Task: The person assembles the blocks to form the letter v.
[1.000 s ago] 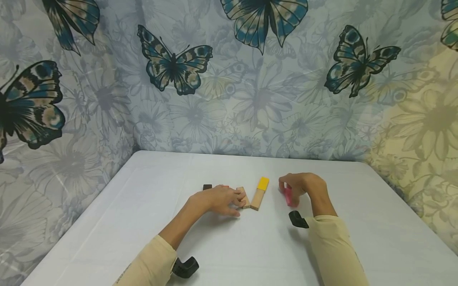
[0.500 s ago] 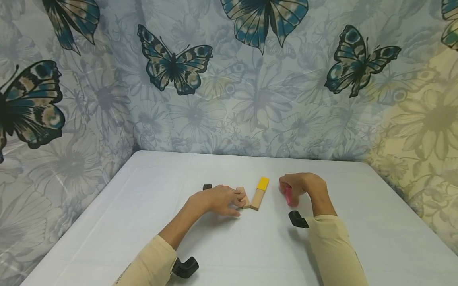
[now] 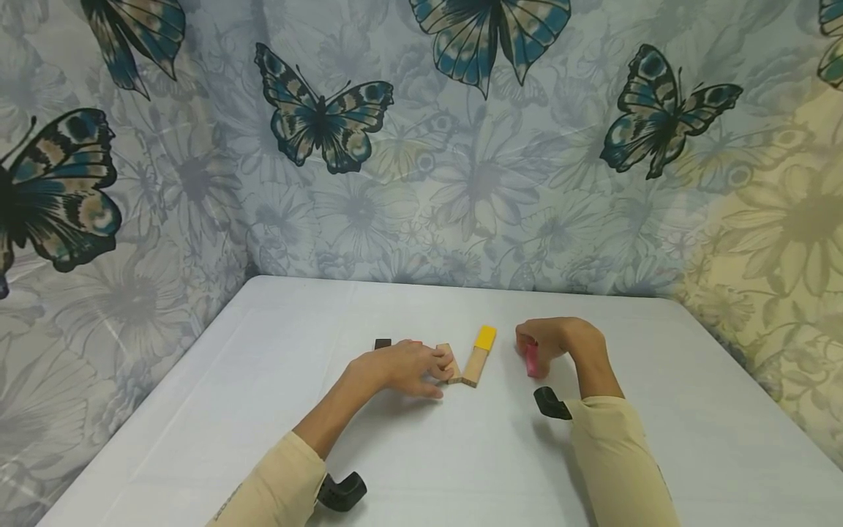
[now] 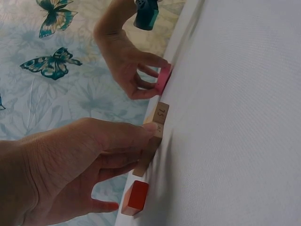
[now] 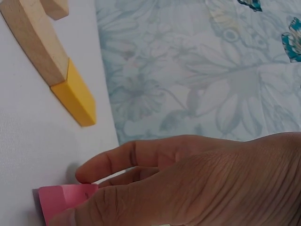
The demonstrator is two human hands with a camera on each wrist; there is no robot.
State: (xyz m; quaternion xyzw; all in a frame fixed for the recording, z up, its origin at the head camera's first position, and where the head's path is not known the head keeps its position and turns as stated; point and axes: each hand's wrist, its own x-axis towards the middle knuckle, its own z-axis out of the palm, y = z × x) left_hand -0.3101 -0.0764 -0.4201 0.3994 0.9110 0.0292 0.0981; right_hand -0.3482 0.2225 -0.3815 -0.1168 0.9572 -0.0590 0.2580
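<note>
Near the middle of the table, my left hand reaches over a plain wooden block, its fingertips resting at the block's side. From the left wrist, the thumb overlaps this block, so the exact contact is partly hidden. A second wooden block slants away from its near end, forming a V, and a yellow block butts against the far end. Further right, my right hand pinches a pink block between thumb and fingers, low at the tabletop. An orange-red block lies beside my left hand's little finger.
A dark block shows behind my left hand on the white table. Black wrist mounts stick out from both sleeves. A butterfly-patterned cloth hangs behind the table's far edge.
The head view has shifted very slightly. Both hands and the blocks stay where they were.
</note>
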